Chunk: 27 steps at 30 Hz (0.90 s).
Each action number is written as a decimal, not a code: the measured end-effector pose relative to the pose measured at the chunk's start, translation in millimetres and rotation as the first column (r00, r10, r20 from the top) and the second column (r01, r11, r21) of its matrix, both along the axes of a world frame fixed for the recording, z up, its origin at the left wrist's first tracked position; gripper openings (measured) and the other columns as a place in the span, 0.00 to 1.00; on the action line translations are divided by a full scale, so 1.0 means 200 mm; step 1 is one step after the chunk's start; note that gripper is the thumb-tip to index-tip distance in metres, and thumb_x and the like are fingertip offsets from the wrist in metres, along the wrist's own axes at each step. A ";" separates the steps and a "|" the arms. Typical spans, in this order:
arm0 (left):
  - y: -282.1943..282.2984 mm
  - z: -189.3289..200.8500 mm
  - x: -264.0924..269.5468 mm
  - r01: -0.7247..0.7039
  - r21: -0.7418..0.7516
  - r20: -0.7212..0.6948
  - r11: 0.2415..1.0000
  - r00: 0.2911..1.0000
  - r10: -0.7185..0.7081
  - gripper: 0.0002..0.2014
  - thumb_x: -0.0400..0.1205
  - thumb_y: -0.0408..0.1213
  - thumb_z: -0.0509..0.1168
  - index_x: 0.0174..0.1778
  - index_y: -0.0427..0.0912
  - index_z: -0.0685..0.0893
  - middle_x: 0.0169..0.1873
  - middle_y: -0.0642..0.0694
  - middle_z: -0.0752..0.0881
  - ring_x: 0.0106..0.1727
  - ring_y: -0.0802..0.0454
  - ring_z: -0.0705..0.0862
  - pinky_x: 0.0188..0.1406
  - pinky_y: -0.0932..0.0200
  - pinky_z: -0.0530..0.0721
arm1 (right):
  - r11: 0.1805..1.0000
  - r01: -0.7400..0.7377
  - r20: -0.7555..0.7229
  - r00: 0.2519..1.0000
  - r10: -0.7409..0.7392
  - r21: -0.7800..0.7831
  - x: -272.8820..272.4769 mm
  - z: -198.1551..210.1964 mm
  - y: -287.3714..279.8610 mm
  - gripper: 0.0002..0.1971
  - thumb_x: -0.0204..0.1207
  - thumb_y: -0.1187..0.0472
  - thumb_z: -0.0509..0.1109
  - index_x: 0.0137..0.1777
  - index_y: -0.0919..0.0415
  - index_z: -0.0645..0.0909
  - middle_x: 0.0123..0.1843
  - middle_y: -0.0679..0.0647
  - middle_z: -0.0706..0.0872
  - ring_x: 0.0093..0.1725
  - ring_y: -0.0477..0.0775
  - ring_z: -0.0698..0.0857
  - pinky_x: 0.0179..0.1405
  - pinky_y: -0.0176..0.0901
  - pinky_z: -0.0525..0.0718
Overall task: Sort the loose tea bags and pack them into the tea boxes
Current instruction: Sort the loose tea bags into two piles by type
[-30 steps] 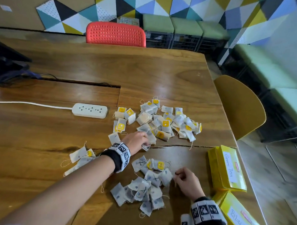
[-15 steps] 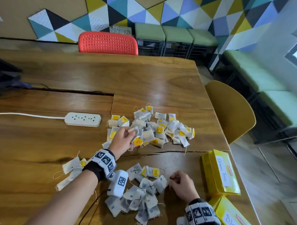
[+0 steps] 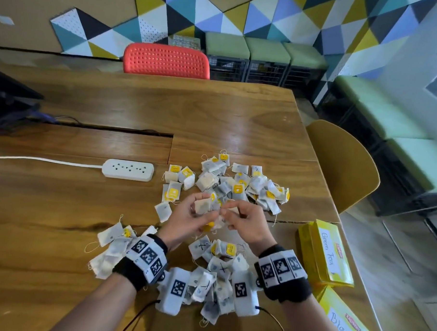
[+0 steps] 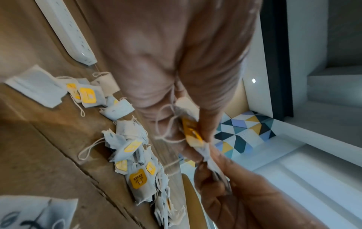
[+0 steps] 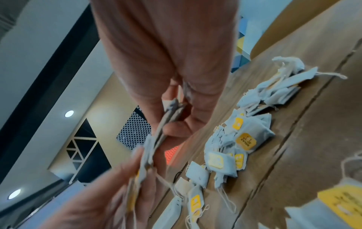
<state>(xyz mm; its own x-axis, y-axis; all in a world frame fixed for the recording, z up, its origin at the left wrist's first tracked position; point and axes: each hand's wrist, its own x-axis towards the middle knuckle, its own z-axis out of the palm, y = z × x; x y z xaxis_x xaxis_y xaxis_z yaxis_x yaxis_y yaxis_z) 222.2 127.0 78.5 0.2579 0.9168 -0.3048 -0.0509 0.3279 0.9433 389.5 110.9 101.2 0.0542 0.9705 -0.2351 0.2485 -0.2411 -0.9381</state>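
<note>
Head view: light, limp bags [image 3: 211, 211] are pinched by left hand [image 3: 187, 217] and right hand [image 3: 245, 220], best gripped by flat edges, not strings.

Left hand [image 4: 176, 65] and right hand [image 4: 235, 193] pinch tea bags [image 4: 192, 131]; more litter table [image 4: 39, 139].

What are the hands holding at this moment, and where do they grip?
Both hands share a small bunch of tea bags: left hand holds one end, right hand pinches the other edge.
</note>
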 end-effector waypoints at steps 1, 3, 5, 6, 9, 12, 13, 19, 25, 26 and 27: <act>-0.01 -0.01 -0.03 -0.005 0.023 -0.020 1.000 1.000 0.005 0.19 0.76 0.31 0.73 0.62 0.46 0.80 0.53 0.39 0.88 0.42 0.50 0.88 0.32 0.55 0.86 | 1.000 -0.002 -0.044 0.999 0.001 -0.022 0.00 0.00 -0.01 0.06 0.75 0.67 0.75 0.42 0.54 0.87 0.38 0.49 0.89 0.36 0.45 0.86 0.39 0.42 0.85; -0.03 -0.02 -0.07 -0.036 0.026 -0.020 0.999 0.999 0.036 0.17 0.76 0.28 0.72 0.60 0.44 0.83 0.58 0.38 0.87 0.47 0.48 0.88 0.45 0.53 0.88 | 0.996 0.001 -0.145 0.989 -0.014 -0.089 0.02 0.00 -0.02 0.04 0.75 0.69 0.74 0.48 0.63 0.87 0.39 0.54 0.88 0.37 0.49 0.85 0.40 0.44 0.84; -0.05 -0.02 -0.11 -0.069 -0.043 0.036 0.997 0.997 0.071 0.16 0.79 0.24 0.68 0.61 0.42 0.82 0.57 0.38 0.88 0.46 0.50 0.89 0.40 0.60 0.88 | 0.987 0.000 -0.257 0.965 -0.043 -0.163 0.05 0.00 -0.04 0.07 0.76 0.70 0.72 0.53 0.69 0.85 0.44 0.60 0.88 0.42 0.54 0.87 0.45 0.46 0.87; -0.07 -0.01 -0.12 -0.078 -0.081 0.075 0.994 0.994 0.084 0.16 0.80 0.23 0.66 0.62 0.40 0.81 0.55 0.38 0.89 0.43 0.52 0.90 0.35 0.64 0.87 | 0.980 -0.006 -0.313 0.948 -0.058 -0.200 0.06 0.00 -0.05 0.08 0.77 0.71 0.70 0.55 0.70 0.84 0.47 0.62 0.88 0.45 0.56 0.88 0.47 0.46 0.89; -0.11 -0.01 -0.16 -0.061 -0.164 0.146 0.985 0.986 0.086 0.17 0.83 0.23 0.62 0.65 0.41 0.80 0.55 0.38 0.89 0.45 0.50 0.90 0.28 0.63 0.86 | 0.962 -0.025 -0.459 0.882 -0.107 -0.273 0.08 0.01 -0.09 0.09 0.80 0.73 0.65 0.57 0.71 0.82 0.55 0.66 0.86 0.50 0.61 0.89 0.46 0.48 0.90; -0.15 -0.01 -0.19 -0.029 -0.231 0.211 0.973 0.974 0.080 0.16 0.84 0.25 0.60 0.64 0.43 0.82 0.56 0.36 0.88 0.45 0.49 0.89 0.30 0.62 0.87 | 0.929 -0.012 -0.547 0.811 -0.207 -0.369 0.08 0.02 -0.11 0.12 0.81 0.68 0.65 0.61 0.71 0.82 0.53 0.63 0.86 0.42 0.58 0.89 0.35 0.45 0.88; -0.17 -0.01 -0.20 -0.014 -0.254 0.227 0.967 0.971 0.074 0.15 0.85 0.26 0.59 0.64 0.43 0.83 0.55 0.36 0.88 0.45 0.49 0.88 0.32 0.61 0.87 | 0.920 -0.013 -0.541 0.812 -0.219 -0.392 0.07 0.02 -0.11 0.13 0.81 0.64 0.67 0.61 0.70 0.82 0.49 0.60 0.86 0.36 0.55 0.88 0.31 0.43 0.86; -0.27 -0.03 -0.19 0.010 -0.345 0.302 0.938 0.948 0.101 0.15 0.85 0.29 0.57 0.64 0.41 0.83 0.57 0.32 0.84 0.48 0.44 0.83 0.40 0.59 0.87 | 0.929 -0.190 -0.221 0.968 0.122 -0.317 -0.05 -0.03 -0.12 0.14 0.74 0.58 0.76 0.55 0.64 0.82 0.39 0.51 0.83 0.26 0.46 0.79 0.26 0.37 0.76; -0.34 -0.02 -0.19 0.016 -0.393 0.369 0.919 0.919 0.142 0.17 0.87 0.31 0.54 0.69 0.44 0.80 0.54 0.32 0.85 0.45 0.46 0.85 0.43 0.58 0.88 | 0.928 -0.304 0.119 0.935 0.334 -0.214 -0.12 -0.08 -0.12 0.15 0.69 0.58 0.80 0.53 0.61 0.82 0.42 0.55 0.87 0.23 0.42 0.78 0.20 0.33 0.74; -0.35 -0.02 -0.19 0.014 -0.393 0.377 0.919 0.915 0.147 0.17 0.87 0.32 0.53 0.70 0.44 0.79 0.56 0.31 0.84 0.46 0.45 0.85 0.44 0.57 0.88 | 0.930 -0.306 0.116 0.936 0.333 -0.205 -0.12 -0.08 -0.13 0.14 0.69 0.59 0.80 0.51 0.62 0.83 0.40 0.54 0.87 0.22 0.41 0.77 0.19 0.32 0.73; -0.35 -0.02 -0.19 0.014 -0.391 0.385 0.920 0.911 0.150 0.18 0.87 0.32 0.53 0.71 0.45 0.78 0.57 0.30 0.83 0.47 0.44 0.84 0.45 0.56 0.88 | 0.933 -0.300 0.112 0.939 0.326 -0.198 -0.12 -0.08 -0.14 0.12 0.69 0.60 0.80 0.49 0.63 0.83 0.38 0.54 0.86 0.22 0.40 0.77 0.18 0.31 0.72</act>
